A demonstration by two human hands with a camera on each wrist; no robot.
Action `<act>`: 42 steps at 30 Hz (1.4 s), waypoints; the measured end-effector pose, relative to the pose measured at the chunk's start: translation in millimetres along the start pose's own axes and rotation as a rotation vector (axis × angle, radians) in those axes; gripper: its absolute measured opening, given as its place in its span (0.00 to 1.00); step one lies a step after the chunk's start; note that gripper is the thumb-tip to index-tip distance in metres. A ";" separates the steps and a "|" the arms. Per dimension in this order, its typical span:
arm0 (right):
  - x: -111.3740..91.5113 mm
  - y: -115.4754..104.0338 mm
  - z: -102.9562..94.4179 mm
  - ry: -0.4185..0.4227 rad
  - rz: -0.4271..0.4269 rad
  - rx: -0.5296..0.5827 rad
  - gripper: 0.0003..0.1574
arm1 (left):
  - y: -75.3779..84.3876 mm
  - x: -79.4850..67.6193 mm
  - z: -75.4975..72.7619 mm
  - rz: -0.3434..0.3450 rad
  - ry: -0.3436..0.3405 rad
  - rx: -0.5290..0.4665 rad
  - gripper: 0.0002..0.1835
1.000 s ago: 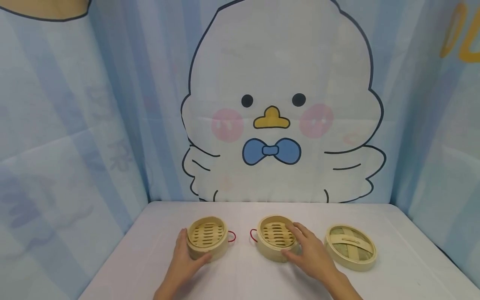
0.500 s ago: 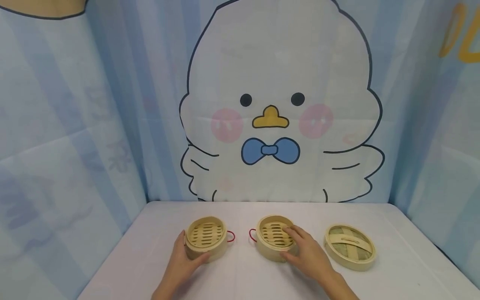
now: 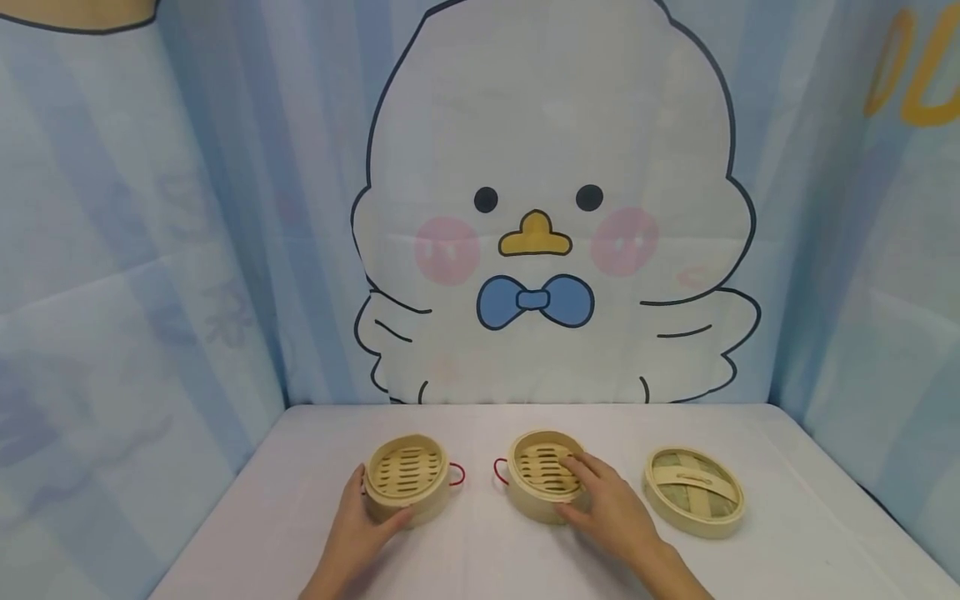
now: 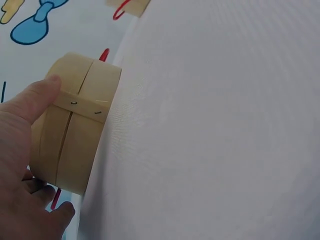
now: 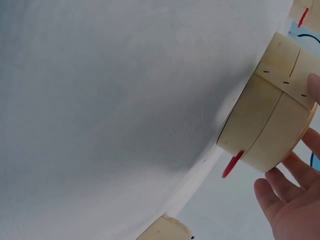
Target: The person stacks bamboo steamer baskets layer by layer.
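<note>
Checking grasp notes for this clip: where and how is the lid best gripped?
Probably by opposite edges of its rim, coming down from above and the right: the lid lies flat, strap up, rim exposed, while the right hand and its basket sit leftward. Whether the strap leaves finger room underneath is unclear.

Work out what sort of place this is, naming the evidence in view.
Probably a staged filming booth: a cartoon-bird backdrop, blue-and-white fabric side walls, and a white table bearing bamboo steamer baskets.

left steamer basket (image 3: pixel 407 469) and right steamer basket (image 3: pixel 538 473) apart on table (image 3: pixel 480 554), lid (image 3: pixel 696 493) farther right, backdrop (image 3: pixel 532 358) behind
</note>
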State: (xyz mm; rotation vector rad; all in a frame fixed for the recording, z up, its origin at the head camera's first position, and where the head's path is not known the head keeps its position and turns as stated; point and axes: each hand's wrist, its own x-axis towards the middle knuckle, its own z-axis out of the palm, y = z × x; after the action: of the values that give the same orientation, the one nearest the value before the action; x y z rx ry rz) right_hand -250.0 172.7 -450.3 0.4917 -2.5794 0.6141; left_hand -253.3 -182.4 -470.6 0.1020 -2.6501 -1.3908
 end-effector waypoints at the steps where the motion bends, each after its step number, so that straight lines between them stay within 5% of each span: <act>1: 0.1 -0.5 0.0 0.000 0.000 0.003 0.34 | -0.1 0.0 0.1 0.005 -0.001 -0.005 0.67; 10: -0.1 -3.7 2.2 0.016 0.024 0.037 0.19 | -1.9 1.6 1.0 -0.061 -0.002 -0.017 0.70; 20: 0.1 -7.6 0.8 0.019 0.037 0.047 0.21 | -1.9 0.7 0.0 -0.090 0.003 -0.030 0.70; 42: 8.1 -11.8 -0.3 0.054 0.058 0.114 0.21 | -0.9 3.5 -0.1 -0.031 0.020 -0.025 0.68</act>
State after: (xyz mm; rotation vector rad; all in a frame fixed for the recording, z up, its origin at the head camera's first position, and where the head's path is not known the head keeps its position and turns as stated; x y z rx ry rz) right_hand -251.7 161.0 -442.1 0.4322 -2.5258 0.7866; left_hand -256.7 -183.4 -471.0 0.1548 -2.6250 -1.4241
